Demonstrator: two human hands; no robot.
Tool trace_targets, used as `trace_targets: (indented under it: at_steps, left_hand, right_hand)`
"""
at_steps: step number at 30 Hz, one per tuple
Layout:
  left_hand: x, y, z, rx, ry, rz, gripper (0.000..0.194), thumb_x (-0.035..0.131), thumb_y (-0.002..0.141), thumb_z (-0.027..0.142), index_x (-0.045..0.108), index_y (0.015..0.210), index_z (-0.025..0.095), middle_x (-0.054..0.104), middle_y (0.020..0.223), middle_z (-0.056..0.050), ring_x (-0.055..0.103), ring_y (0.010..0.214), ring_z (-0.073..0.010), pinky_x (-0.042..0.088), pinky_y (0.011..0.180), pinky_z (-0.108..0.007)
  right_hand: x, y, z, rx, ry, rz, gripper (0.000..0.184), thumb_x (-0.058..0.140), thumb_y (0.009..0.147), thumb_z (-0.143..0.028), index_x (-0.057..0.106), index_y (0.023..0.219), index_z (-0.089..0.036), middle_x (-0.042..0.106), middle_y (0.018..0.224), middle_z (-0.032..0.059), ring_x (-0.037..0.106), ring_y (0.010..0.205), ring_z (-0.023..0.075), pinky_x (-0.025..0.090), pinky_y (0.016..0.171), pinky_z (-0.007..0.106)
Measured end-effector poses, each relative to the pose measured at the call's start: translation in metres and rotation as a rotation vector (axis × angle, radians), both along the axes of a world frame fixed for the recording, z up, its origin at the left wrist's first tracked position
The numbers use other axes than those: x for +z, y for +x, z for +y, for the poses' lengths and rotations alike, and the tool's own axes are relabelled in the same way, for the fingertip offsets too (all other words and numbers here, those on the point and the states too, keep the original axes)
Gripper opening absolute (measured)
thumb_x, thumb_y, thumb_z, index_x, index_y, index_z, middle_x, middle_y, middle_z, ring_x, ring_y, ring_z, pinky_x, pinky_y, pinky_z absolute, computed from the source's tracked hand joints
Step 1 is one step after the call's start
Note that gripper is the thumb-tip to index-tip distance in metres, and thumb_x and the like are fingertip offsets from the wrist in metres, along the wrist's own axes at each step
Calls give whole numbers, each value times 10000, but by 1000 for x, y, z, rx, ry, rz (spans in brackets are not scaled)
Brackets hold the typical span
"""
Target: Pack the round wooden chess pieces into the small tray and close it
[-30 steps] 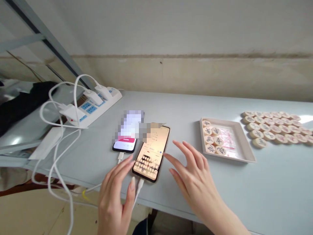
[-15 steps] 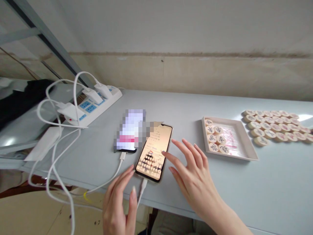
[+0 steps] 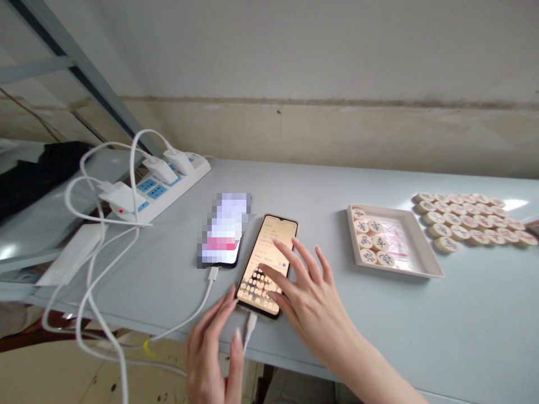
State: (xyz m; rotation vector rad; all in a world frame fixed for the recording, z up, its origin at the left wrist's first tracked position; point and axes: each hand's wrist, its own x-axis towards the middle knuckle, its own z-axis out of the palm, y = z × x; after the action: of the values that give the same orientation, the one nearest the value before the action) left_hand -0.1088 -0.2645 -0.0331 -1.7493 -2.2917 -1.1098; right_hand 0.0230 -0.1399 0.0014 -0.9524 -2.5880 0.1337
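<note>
A smartphone (image 3: 269,241) lies face up near the table's front edge, its lit screen showing a warm-toned page with a keyboard patterned with round pieces. My right hand (image 3: 309,294) is over the right and lower part of that screen, fingers spread, index fingertip at the keyboard. At the phone's lower left corner rests my left hand (image 3: 214,342), fingers extended and thumb apart, its fingertips by the edge. A white charging cable (image 3: 251,324) is plugged into the phone's bottom. Left of it lies a second phone (image 3: 229,224) with a pixelated screen, also on a cable.
A white power strip (image 3: 168,188) with several chargers and looping white cables (image 3: 90,264) stands at left. On the right are a shallow box (image 3: 421,252) holding Chinese chess pieces and a plastic bag, and rows of more chess pieces (image 3: 471,219). A wall runs behind.
My right hand has moved left, from the phone's right edge to over its keyboard. My left hand has shifted slightly right. The view has tilted a little.
</note>
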Motion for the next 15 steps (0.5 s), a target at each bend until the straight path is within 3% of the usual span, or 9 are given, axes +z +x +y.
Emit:
trace_targets:
  at_steps: [8, 15]
  left_hand:
    - [2, 7, -2, -1, 38, -35, 382, 421, 815, 159, 448, 1192, 211, 562, 1130, -56, 488, 1063, -187, 384, 887, -333]
    - [13, 7, 6, 34, 70, -62, 376, 438, 801, 139, 465, 1164, 230, 566, 1116, -52, 494, 1057, -201, 388, 886, -372]
  right_hand:
    - [4, 9, -2, -28, 46, 73, 294, 397, 886, -282, 491, 1165, -285, 359, 1350, 28, 256, 1262, 227, 201, 1018, 451]
    - [11, 44, 9, -109, 113, 126, 303, 375, 858, -168, 515, 1114, -250, 417, 1289, 55, 327, 1218, 252, 274, 963, 453]
